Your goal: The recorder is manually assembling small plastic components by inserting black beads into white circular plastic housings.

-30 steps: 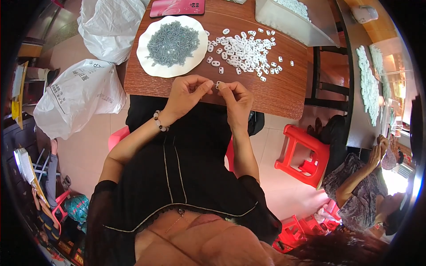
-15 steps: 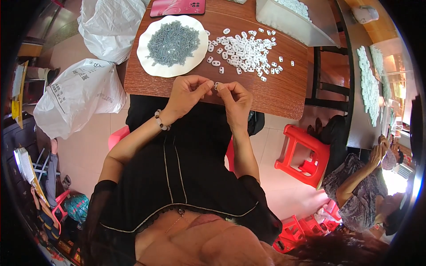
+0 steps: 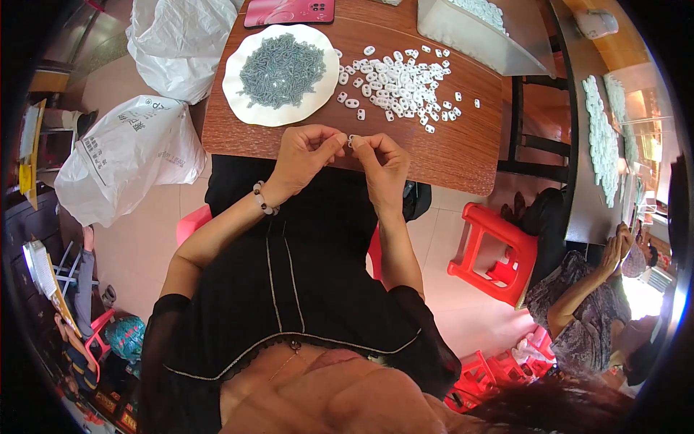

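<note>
Over the near edge of the wooden table (image 3: pixel 441 155), my two hands meet fingertip to fingertip. My right hand (image 3: pixel 383 168) pinches a small white two-holed piece (image 3: pixel 351 140) between thumb and forefinger. My left hand (image 3: pixel 307 155), a beaded bracelet on its wrist, is closed in a pinch against that piece; what it holds is too small to make out. Beyond the left hand stands a white scalloped plate (image 3: pixel 238 108) heaped with small grey rod-like pieces (image 3: pixel 282 71). Loose white two-holed pieces (image 3: pixel 397 83) lie scattered to its right.
A pink phone (image 3: pixel 289 11) lies behind the plate. At the back right is a translucent bin (image 3: pixel 463 43) of white pieces. White sacks (image 3: pixel 137 155) stand on the floor to the left. A red stool (image 3: pixel 499 253) is at the right, near another person (image 3: pixel 585 311) at a second table.
Both hands stay nearly where they were, with only a slight shift of the fingertips and the white piece between them.
</note>
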A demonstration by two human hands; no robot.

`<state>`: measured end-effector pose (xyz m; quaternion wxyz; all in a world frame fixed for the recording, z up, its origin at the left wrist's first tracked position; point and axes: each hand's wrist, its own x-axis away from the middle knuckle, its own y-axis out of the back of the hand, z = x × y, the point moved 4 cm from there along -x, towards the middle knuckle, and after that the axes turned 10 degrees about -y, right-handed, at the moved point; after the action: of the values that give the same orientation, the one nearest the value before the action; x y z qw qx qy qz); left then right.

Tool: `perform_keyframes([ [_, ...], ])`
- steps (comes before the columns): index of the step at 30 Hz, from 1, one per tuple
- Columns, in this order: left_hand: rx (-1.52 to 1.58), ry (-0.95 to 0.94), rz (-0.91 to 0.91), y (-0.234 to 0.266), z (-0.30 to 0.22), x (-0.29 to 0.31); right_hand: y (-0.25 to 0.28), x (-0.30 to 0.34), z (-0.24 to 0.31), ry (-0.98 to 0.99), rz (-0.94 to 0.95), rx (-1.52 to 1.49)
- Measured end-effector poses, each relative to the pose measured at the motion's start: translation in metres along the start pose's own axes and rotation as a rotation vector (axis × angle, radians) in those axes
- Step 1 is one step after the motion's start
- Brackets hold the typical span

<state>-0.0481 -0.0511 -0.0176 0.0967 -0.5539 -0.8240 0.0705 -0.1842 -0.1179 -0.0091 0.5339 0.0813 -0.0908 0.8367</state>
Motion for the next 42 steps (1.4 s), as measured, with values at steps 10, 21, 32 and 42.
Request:
perform_keyframes([
  [10, 0.032, 0.003, -0.013, 0.0, 0.004, 0.002, 0.0, -0.001, -0.001, -0.009, 0.011, 0.03],
  [21, -0.061, -0.02, 0.035, 0.002, -0.005, -0.004, 0.014, -0.003, 0.008, -0.009, -0.06, -0.036],
  [32, -1.193, -0.739, 0.238, -0.032, -0.039, -0.05, 0.045, -0.004, 0.021, 0.1, -0.187, -0.194],
  [42, -1.301, -0.717, 0.333, -0.028, -0.042, -0.062, 0.045, -0.004, 0.022, 0.085, -0.166, -0.202],
])
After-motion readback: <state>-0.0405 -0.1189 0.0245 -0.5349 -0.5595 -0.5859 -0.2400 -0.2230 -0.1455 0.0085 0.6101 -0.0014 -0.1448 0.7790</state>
